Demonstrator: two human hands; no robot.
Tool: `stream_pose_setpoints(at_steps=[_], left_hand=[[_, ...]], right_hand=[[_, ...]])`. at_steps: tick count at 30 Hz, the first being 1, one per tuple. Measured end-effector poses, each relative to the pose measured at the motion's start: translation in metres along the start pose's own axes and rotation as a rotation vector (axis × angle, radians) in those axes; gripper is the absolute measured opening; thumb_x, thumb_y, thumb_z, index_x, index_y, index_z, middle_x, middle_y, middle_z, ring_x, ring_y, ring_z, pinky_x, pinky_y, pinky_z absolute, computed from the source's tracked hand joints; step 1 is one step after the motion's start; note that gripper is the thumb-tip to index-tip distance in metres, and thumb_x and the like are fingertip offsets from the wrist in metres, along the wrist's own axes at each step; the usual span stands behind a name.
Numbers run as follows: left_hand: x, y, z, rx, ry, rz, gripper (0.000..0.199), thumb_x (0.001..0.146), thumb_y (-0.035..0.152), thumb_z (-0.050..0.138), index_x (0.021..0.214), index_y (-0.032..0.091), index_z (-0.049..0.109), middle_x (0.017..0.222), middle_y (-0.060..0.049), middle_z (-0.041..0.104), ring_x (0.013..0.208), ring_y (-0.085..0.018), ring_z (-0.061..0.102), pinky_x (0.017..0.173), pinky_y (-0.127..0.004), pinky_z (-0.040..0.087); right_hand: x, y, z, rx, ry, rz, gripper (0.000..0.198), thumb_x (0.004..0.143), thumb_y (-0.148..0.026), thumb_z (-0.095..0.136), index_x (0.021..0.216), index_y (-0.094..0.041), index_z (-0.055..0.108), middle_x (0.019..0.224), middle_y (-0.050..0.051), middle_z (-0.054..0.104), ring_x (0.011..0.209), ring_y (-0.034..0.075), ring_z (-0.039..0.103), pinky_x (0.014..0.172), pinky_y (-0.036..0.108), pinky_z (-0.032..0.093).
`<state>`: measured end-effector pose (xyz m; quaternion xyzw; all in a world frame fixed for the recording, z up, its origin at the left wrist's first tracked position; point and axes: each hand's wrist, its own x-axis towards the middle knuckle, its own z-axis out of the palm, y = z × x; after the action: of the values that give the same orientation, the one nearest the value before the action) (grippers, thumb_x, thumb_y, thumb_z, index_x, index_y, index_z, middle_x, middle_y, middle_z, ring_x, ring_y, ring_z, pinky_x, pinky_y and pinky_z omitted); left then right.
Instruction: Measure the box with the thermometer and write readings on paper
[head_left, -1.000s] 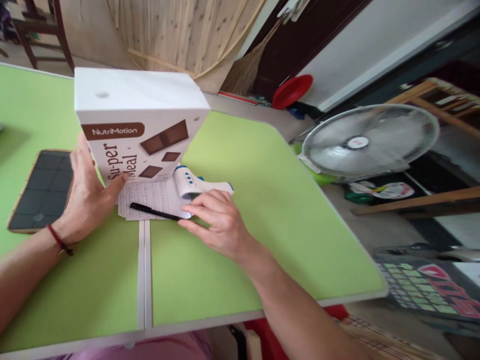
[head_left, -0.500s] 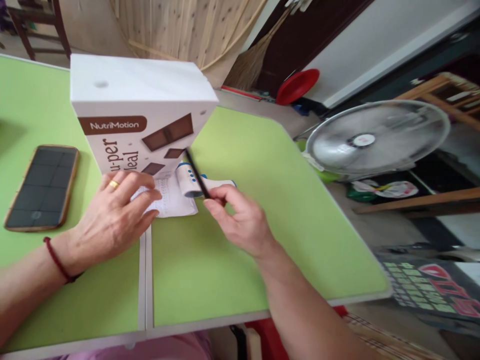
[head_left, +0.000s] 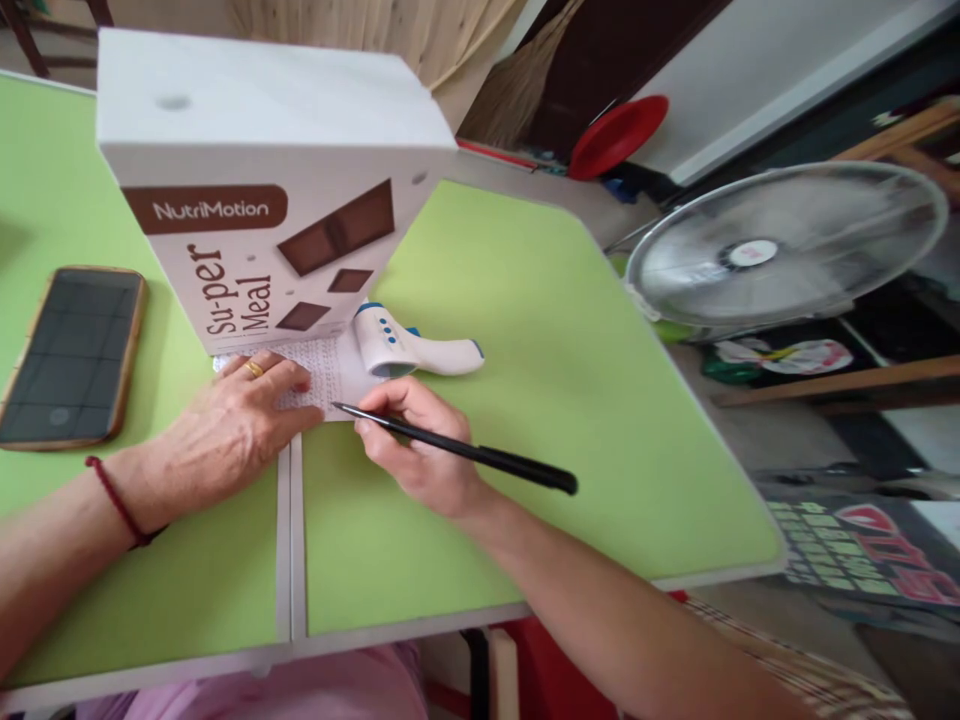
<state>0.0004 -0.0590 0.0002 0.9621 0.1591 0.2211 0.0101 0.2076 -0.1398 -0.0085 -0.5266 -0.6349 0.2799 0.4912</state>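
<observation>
My right hand [head_left: 424, 445] is closed round a black pen [head_left: 487, 456], its tip at the near edge of a sheet of paper [head_left: 328, 365] covered in small writing. My left hand [head_left: 232, 425] lies with fingers spread over the left part of that sheet, covering some of it. Behind the paper stands a tall white NutriMotion box [head_left: 255, 230] with chocolate pieces printed on it. A white and blue handheld thermometer [head_left: 420, 352] rests on its side at the paper's right end, just beyond my right hand.
A phone [head_left: 71, 355] in a brown-edged case lies left of my left hand. The green table [head_left: 600, 400] has a pale seam down its middle. Past its right edge stands a fan [head_left: 784, 250], with a red basin [head_left: 619, 137] farther back.
The pen has swung round in my right hand, from pointing away to having its tip down at the paper. That hand has moved left, and my left hand has flattened onto the sheet.
</observation>
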Motion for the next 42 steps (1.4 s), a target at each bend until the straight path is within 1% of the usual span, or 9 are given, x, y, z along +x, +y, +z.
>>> stream_pose_setpoints(at_steps=[2,6,9,15,20,27,35,38,42], left_hand=[[-0.0004,-0.0002,0.0005,-0.006,0.003,-0.006,0.031,0.098,0.011,0.042,0.102,0.019,0.071,0.107,-0.013,0.061,0.096,-0.028,0.056,0.078,-0.039,0.048],[0.0008,-0.0004,-0.0027,-0.017,-0.017,0.02,0.034,0.099,0.012,0.038,0.101,0.018,0.072,0.104,-0.013,0.062,0.092,-0.027,0.056,0.075,-0.038,0.047],[0.0018,-0.0002,-0.0052,-0.017,-0.03,0.032,0.035,0.099,0.012,0.037,0.101,0.018,0.071,0.103,-0.014,0.062,0.09,-0.027,0.056,0.074,-0.038,0.046],[0.0022,-0.0003,-0.0045,0.004,-0.046,0.033,0.032,0.098,0.012,0.04,0.103,0.021,0.071,0.103,-0.012,0.061,0.091,-0.025,0.055,0.078,-0.036,0.046],[0.0029,0.0,-0.0058,-0.005,-0.063,0.03,0.037,0.098,0.012,0.035,0.101,0.02,0.072,0.103,-0.013,0.062,0.09,-0.027,0.055,0.077,-0.038,0.046],[0.0032,0.0006,-0.0061,0.002,-0.051,0.037,0.038,0.097,0.011,0.035,0.1,0.019,0.072,0.102,-0.014,0.062,0.09,-0.028,0.056,0.076,-0.039,0.047],[0.0035,-0.0001,-0.006,0.002,-0.06,0.038,0.033,0.094,0.008,0.042,0.102,0.019,0.072,0.104,-0.014,0.062,0.093,-0.028,0.056,0.078,-0.039,0.048],[0.0038,-0.0001,-0.0063,0.005,-0.063,0.041,0.033,0.094,0.009,0.041,0.102,0.019,0.071,0.104,-0.014,0.062,0.092,-0.027,0.056,0.077,-0.038,0.048],[0.0031,0.0002,-0.0052,0.008,-0.058,0.032,0.034,0.096,0.011,0.039,0.103,0.02,0.071,0.103,-0.013,0.062,0.092,-0.027,0.056,0.078,-0.039,0.048]], right_hand=[[0.0013,0.003,0.0011,-0.031,0.017,0.019,0.009,0.077,-0.016,0.063,0.076,-0.021,0.056,0.058,-0.007,0.057,0.045,0.007,0.05,0.043,0.019,0.041],[0.0044,0.0037,-0.0004,-0.117,0.031,-0.046,0.013,0.077,-0.017,0.061,0.069,-0.021,0.052,0.055,-0.007,0.053,0.044,0.007,0.047,0.042,0.019,0.037],[0.0049,0.0025,-0.0004,-0.144,0.025,-0.076,0.013,0.079,-0.017,0.059,0.069,-0.022,0.051,0.056,-0.007,0.053,0.045,0.007,0.046,0.043,0.019,0.037],[0.004,0.0042,0.001,-0.155,0.002,-0.096,0.013,0.081,-0.018,0.059,0.07,-0.022,0.052,0.058,-0.007,0.053,0.047,0.007,0.045,0.046,0.02,0.038],[0.0037,0.0059,0.0004,-0.174,-0.016,-0.089,0.013,0.081,-0.02,0.059,0.07,-0.021,0.053,0.058,-0.006,0.054,0.047,0.007,0.043,0.048,0.021,0.039],[0.004,0.004,0.001,-0.196,-0.026,-0.102,0.014,0.081,-0.019,0.058,0.069,-0.021,0.052,0.059,-0.006,0.054,0.048,0.007,0.045,0.048,0.021,0.039],[0.0057,0.0038,0.0008,-0.183,-0.026,-0.111,0.013,0.079,-0.016,0.058,0.068,-0.021,0.053,0.058,-0.006,0.055,0.048,0.007,0.045,0.047,0.02,0.038],[0.0054,0.0036,0.0007,-0.173,-0.03,-0.093,0.012,0.079,-0.018,0.058,0.068,-0.021,0.053,0.058,-0.006,0.056,0.047,0.007,0.045,0.047,0.021,0.039],[0.0049,0.0034,0.0009,-0.168,0.012,-0.052,0.013,0.08,-0.021,0.059,0.069,-0.022,0.051,0.054,-0.007,0.053,0.043,0.007,0.043,0.043,0.021,0.037]])
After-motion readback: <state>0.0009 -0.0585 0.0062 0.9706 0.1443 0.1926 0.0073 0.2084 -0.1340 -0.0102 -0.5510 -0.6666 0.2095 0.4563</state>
